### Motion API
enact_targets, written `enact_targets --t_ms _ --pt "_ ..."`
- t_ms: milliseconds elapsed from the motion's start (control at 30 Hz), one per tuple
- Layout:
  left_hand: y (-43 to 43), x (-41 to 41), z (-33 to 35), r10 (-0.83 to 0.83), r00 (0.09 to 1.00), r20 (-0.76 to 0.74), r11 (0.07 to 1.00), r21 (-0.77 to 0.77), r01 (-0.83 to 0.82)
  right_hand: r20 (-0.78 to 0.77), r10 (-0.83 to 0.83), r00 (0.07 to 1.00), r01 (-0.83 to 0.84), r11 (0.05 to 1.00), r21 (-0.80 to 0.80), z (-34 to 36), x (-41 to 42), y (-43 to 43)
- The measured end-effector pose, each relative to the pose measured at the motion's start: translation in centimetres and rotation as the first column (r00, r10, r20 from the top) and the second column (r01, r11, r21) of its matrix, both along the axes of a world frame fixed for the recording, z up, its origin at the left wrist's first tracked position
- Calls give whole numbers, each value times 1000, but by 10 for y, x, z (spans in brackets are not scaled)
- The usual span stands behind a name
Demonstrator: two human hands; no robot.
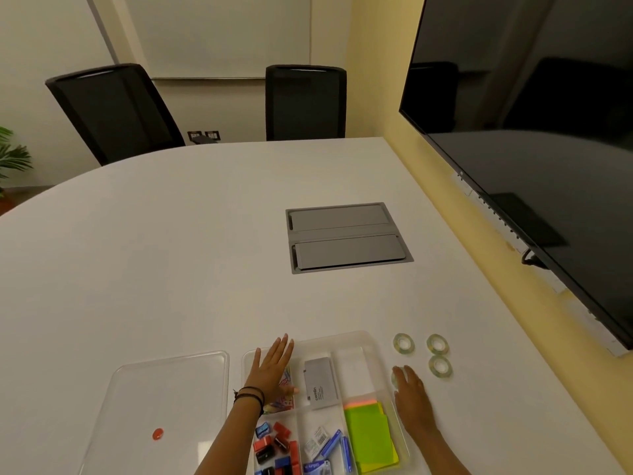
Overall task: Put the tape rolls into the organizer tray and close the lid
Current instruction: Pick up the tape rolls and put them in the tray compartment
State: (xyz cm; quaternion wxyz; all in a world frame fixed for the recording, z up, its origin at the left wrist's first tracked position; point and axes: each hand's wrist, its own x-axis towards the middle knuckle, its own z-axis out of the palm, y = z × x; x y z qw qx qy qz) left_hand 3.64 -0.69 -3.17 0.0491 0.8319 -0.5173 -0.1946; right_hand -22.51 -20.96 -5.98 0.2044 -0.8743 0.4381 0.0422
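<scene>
Organizer tray (363,337) at table's (171,252) near edge, lid (164,399) off, lying left. Compartments hold sharpeners, staples, sticky notes, grey box. Left hand (272,370) flat, fingers spread, over far-left compartment. Right hand (412,392) flat beside tray, covering fourth roll. Three tape rolls (404,344) on table right of tray.

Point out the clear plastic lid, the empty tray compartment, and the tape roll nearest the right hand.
Clear plastic lid with red dot (161,402): head view, middle of its flat panel.
Empty compartment of the clear organizer tray (352,370): head view, its bare floor.
Pale green tape roll (440,367): head view, its ring's left edge.
</scene>
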Motion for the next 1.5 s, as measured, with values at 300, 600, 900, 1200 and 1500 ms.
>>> enact_targets --t_ms 300,600,900,1200,1500 --pt "-3 2 -6 122 992 -21 990 -75 -123 45 -6 999 7 1000 -14 19 3 3" --pt "0 1 -7 149 988 40 985 -92 -144 552 -484 679 348 874 338 61 38 5" --pt "-1 1 0 177 984 11 980 -95 -175 571 -358 739 9 852 523 78 74 18" --pt "1 0 -5 169 985 30 982 -91 -165 313 -271 910 60 834 548 52 98 28" --pt "2 -1 -7 139 983 119 990 -48 -134 267 -101 958 -9 924 382 42 99 36"
